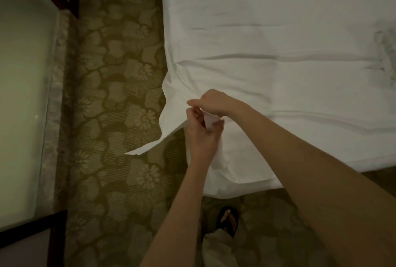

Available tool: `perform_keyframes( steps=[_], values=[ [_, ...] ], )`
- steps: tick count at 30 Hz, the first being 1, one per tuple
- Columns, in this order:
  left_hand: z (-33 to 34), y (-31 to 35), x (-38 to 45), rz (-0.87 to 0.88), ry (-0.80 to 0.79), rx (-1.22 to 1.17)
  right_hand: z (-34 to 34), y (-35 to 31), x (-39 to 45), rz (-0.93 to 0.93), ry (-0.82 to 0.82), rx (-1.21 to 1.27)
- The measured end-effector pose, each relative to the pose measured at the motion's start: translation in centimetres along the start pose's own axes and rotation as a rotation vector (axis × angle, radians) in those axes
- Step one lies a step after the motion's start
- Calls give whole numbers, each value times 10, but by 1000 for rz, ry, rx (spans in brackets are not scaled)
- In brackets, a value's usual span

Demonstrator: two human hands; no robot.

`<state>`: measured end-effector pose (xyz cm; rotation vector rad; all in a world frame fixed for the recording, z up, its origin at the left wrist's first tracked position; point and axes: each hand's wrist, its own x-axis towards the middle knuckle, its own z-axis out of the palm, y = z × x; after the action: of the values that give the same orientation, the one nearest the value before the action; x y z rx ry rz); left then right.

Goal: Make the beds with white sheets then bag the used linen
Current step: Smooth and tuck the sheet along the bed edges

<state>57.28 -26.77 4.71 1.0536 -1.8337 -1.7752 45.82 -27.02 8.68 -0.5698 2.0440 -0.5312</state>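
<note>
at centre frame both hands, left hand (202, 136) and right hand (214, 103), pinch the corner of the white sheet (267, 74) spread over the bed, soft, light, limp cloth best gathered by its hem.

A white sheet (278, 57) lies creased over the bed, its near corner bunched, one flap apparently hanging floorward.
</note>
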Motion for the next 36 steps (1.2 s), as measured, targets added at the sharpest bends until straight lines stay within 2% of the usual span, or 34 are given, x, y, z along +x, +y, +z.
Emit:
perform_keyframes(
  steps=[10,15,22,24,26,28,30,34,36],
  values=[
    [-5,-39,-22,-118,-71,107,14,27,0,264,-271,49],
    [-14,-50,-14,-195,-143,97,15,37,4,237,-312,34],
    [-27,-52,-4,-334,-200,-28,18,43,11,96,-225,-148],
    [-38,-57,-2,-388,-233,-19,9,47,11,55,-183,-92],
    [-49,-63,2,-411,-269,89,-3,52,6,-14,-156,24],
    [-56,-69,7,-392,-260,274,-13,57,-2,-48,-138,122],
    [-57,-71,13,-308,-159,438,-16,64,-7,-50,-106,189],
    [-66,-65,45,-65,1,515,-16,84,-12,-46,29,345],
    [-72,-45,61,24,-39,611,-18,95,-14,-21,140,452]
  ],
)
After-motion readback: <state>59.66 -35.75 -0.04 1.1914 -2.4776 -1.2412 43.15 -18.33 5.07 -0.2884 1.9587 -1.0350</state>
